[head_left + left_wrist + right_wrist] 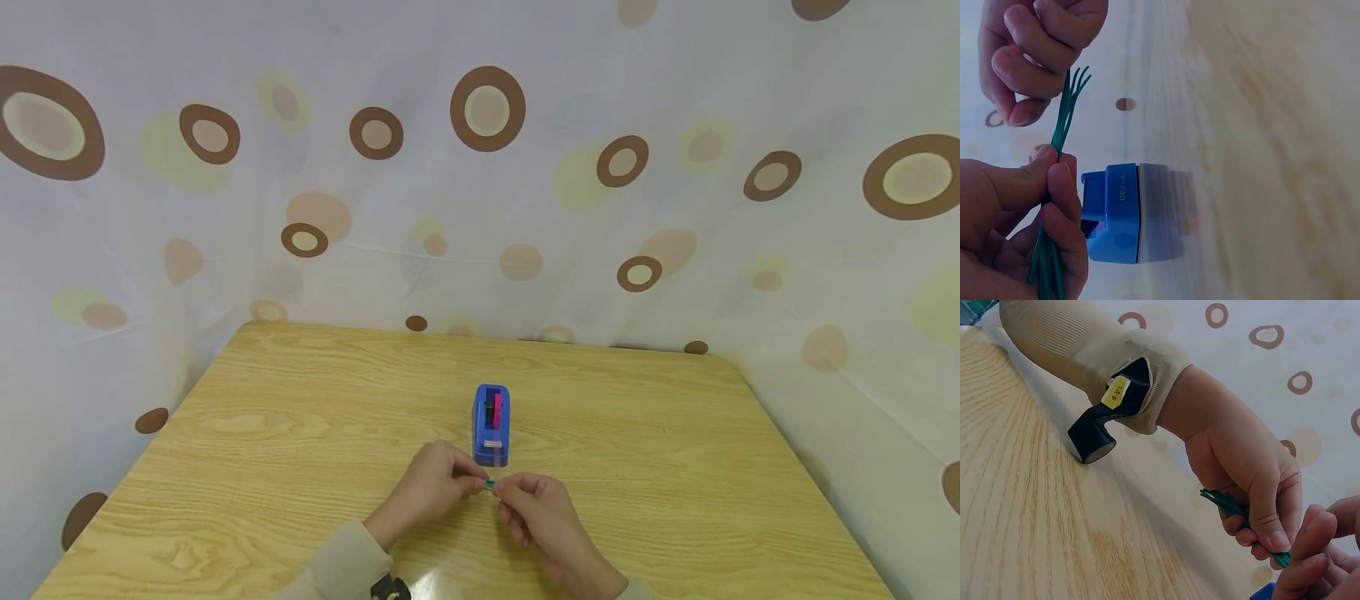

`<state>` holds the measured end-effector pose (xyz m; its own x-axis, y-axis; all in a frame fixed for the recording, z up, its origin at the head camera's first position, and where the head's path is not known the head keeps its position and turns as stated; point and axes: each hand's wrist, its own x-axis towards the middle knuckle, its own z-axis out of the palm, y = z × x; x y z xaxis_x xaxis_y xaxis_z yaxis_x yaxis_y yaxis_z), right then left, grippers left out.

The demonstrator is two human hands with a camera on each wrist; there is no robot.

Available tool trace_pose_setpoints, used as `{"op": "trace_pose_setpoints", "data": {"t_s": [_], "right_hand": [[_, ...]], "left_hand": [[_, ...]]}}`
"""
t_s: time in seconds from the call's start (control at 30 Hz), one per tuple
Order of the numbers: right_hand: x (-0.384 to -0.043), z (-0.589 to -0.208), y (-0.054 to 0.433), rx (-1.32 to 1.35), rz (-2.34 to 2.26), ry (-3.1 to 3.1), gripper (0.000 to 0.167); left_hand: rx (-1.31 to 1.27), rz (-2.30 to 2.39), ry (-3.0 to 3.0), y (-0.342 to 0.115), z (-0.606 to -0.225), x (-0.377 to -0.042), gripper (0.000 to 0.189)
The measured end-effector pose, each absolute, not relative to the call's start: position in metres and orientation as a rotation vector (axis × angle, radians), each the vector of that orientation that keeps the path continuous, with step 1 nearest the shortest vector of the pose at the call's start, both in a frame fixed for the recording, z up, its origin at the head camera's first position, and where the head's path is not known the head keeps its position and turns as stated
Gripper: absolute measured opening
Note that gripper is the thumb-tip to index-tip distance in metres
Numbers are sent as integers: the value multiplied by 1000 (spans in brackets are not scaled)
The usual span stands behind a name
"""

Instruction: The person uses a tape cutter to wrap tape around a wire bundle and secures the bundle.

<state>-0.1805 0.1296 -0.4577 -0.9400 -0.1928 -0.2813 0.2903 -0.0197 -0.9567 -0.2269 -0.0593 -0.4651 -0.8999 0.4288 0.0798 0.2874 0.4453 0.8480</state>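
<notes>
My left hand (pixel 437 482) pinches a bundle of thin green strands (pixel 1063 125) between thumb and forefinger, with the other fingers curled around its lower part. In the left wrist view, the strands fan out at one tip; in the right wrist view, loose ends (pixel 1219 499) stick out on the far side of that hand. Close to the bundle's right end, my right hand (pixel 542 510) has curled fingers, thumb and forefinger together. What lies between its fingertips is hidden. A blue tape dispenser (pixel 482 437) with a pink roll (pixel 497 410) stands just beyond both hands. A faint strip hangs from its front.
The wood-grain table (pixel 315 417) extends around the hands. A pale curtain (pixel 420 200) with brown rings and dots hangs behind it and along both sides. A dark wrist device (pixel 1110 412) with a yellow label is strapped over the left sleeve.
</notes>
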Motion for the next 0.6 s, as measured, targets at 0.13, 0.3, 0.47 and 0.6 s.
{"op": "trace_pose_setpoints", "data": {"t_s": [0.13,0.3,0.47,0.6], "right_hand": [[-180,-459,129,102,-2027,1942,25],[-180,-461,129,97,-2024,1950,25],[-180,-463,129,93,-2025,1955,26],[-180,-464,128,91,-2024,1953,26]], "left_hand": [[649,1433,2566,-58,-462,-224,7],[632,1428,2582,-56,-459,-222,7],[621,1424,2603,-53,-459,-220,6],[623,1396,2645,-51,-461,-220,6]]}}
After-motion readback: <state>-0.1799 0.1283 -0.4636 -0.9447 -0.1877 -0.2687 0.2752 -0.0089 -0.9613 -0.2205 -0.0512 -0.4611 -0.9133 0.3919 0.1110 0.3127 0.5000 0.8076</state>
